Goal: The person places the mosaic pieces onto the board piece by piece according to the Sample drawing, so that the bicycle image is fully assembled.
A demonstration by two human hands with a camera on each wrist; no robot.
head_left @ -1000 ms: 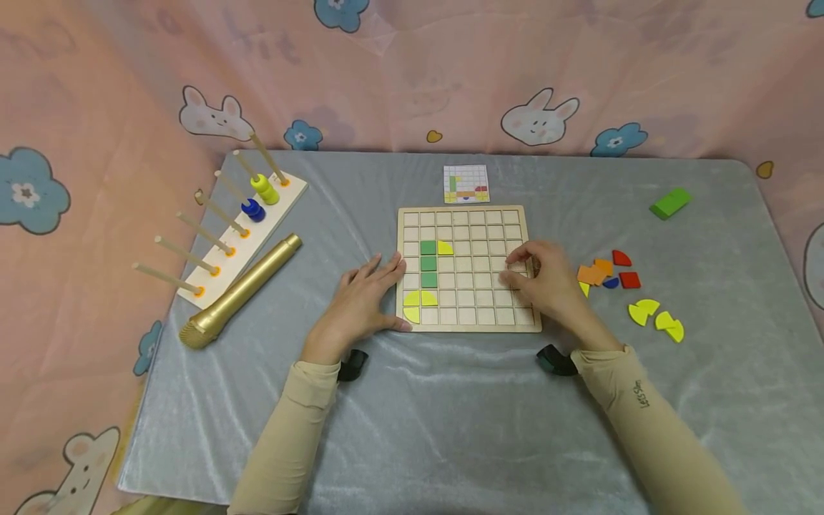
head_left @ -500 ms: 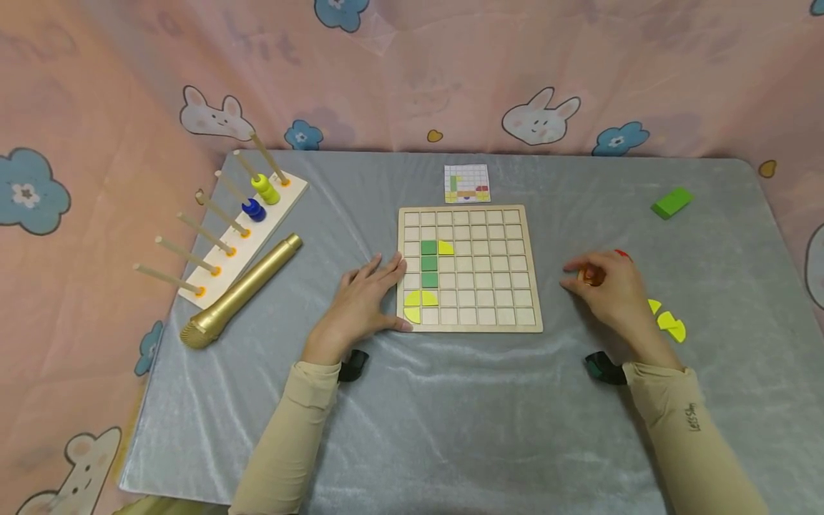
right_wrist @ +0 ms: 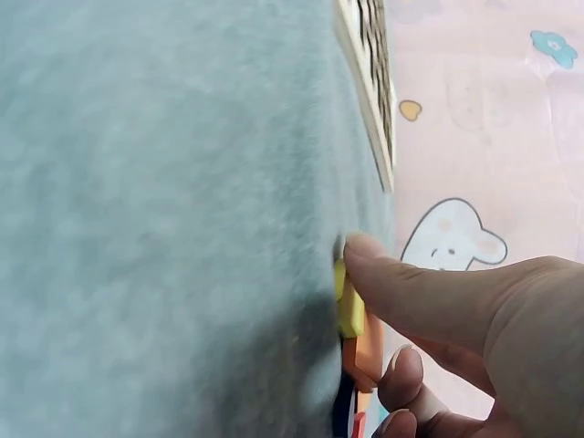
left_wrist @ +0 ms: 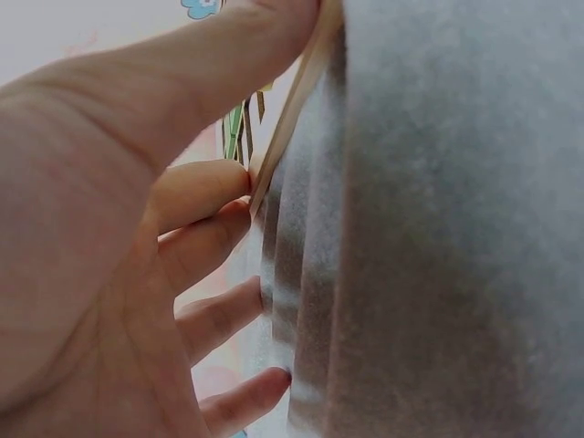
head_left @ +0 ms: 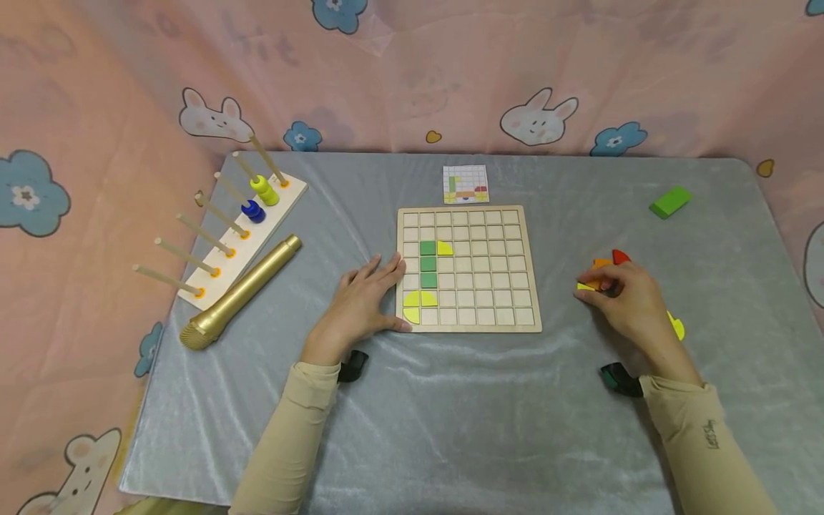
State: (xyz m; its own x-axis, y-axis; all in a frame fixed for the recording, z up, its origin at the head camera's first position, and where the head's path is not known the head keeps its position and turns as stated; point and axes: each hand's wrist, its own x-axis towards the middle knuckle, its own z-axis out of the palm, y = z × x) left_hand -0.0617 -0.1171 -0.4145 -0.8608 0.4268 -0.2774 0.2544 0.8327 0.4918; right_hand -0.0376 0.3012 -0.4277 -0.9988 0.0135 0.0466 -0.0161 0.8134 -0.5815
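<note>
A wooden grid board [head_left: 489, 256] lies mid-table with three green squares [head_left: 428, 264] and several yellow quarter-circle pieces [head_left: 429, 297] in its cells. My left hand [head_left: 357, 304] lies at the board's left side, fingers spread, fingertips at the edge and thumb at the near corner; the left wrist view shows them along the wooden rim [left_wrist: 290, 109]. Right of the board, my right hand [head_left: 634, 304] pinches a yellow piece [head_left: 586, 287] between thumb and fingers, also seen as a yellow block [right_wrist: 350, 306] under the thumb. Orange pieces [head_left: 601, 264] and a red piece [head_left: 621, 256] lie beside the fingers, partly covered.
A small pattern card [head_left: 466, 184] lies behind the board. At left stand a peg rack [head_left: 247, 243] with blue and yellow beads and a gold microphone [head_left: 241, 292]. A green block [head_left: 671, 202] lies at the back right; another yellow piece [head_left: 676, 326] shows beside the right wrist.
My right hand has moved from the board's right side to the loose pieces at right, where it now pinches a yellow one. My left hand has stayed at the board's edge.
</note>
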